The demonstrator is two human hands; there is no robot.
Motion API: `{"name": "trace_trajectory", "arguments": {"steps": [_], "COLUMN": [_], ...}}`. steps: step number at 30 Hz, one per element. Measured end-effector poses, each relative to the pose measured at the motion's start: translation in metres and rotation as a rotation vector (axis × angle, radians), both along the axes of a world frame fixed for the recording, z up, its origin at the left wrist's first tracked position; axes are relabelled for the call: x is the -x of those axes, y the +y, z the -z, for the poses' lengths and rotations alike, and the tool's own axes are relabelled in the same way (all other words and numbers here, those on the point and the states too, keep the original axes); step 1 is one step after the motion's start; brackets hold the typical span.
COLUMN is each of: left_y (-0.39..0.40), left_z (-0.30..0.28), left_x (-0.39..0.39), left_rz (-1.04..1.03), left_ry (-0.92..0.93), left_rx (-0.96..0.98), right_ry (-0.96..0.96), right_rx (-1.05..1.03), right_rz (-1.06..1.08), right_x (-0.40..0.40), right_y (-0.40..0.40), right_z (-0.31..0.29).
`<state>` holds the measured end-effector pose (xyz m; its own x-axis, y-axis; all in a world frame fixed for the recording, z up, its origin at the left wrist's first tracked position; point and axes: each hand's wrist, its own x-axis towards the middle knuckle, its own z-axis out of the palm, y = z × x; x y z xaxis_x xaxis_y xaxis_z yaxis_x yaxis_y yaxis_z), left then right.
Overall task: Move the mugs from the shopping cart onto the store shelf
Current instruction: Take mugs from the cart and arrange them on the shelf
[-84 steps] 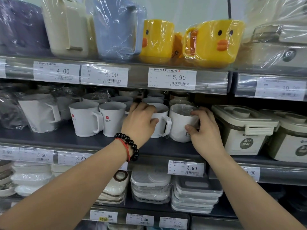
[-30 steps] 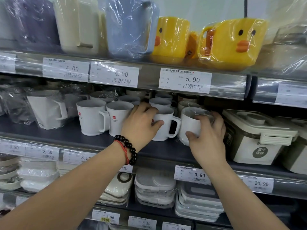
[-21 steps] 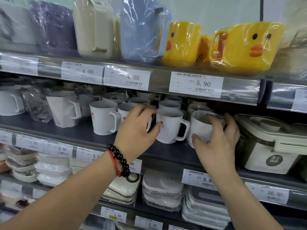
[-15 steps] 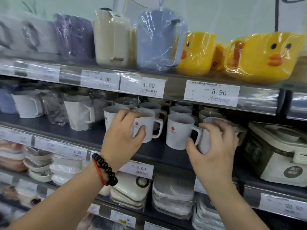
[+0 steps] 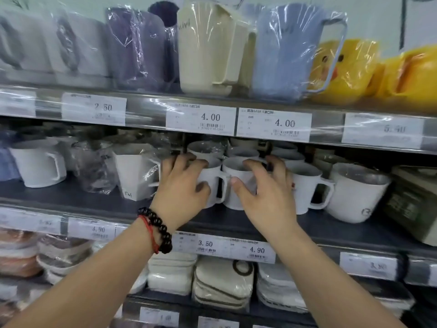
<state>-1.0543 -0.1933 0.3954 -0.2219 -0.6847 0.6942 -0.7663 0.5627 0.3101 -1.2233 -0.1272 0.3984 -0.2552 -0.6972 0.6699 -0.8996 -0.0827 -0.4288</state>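
Several white mugs stand in rows on the middle shelf. My left hand, with a dark bead bracelet at the wrist, grips the front-left white mug with fingers over its rim and thumb on its side. My right hand grips the white mug beside it, fingers on the rim and thumb on the front. A third white mug with a red logo stands just right of my right hand, and a wider wrapped mug farther right. The shopping cart is out of view.
Wrapped angular white cups and another white mug stand to the left. The upper shelf holds wrapped cream and blue pitchers and yellow duck mugs. A storage box sits at the right. Stacked wrapped dishes fill the lower shelf.
Both hands shifted left along the mug row. My right hand left the wide wrapped mug and now holds a logo mug; my left moved from one front mug to the leftmost one.
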Motion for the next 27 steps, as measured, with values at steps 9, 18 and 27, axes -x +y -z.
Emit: {"name": "trace_trajectory", "arguments": {"steps": [9,18,27], "left_y": [-0.015,-0.013,-0.025], "left_z": [0.002,0.002,0.003], "left_x": [-0.017,-0.019,-0.014], "left_rz": [0.048,-0.008,0.020], "left_ry": [-0.010,0.025,0.037], "left_rx": [0.099,0.151,0.199], "right_ry": [-0.057,-0.103,-0.096], "right_rx": [-0.019,-0.060,0.002], "right_rz": [-0.025,0.046,-0.021], "right_x": [-0.010,0.001,-0.002], "right_y": [-0.021,-0.024,-0.025], "right_z": [0.008,-0.008,-0.006]}}
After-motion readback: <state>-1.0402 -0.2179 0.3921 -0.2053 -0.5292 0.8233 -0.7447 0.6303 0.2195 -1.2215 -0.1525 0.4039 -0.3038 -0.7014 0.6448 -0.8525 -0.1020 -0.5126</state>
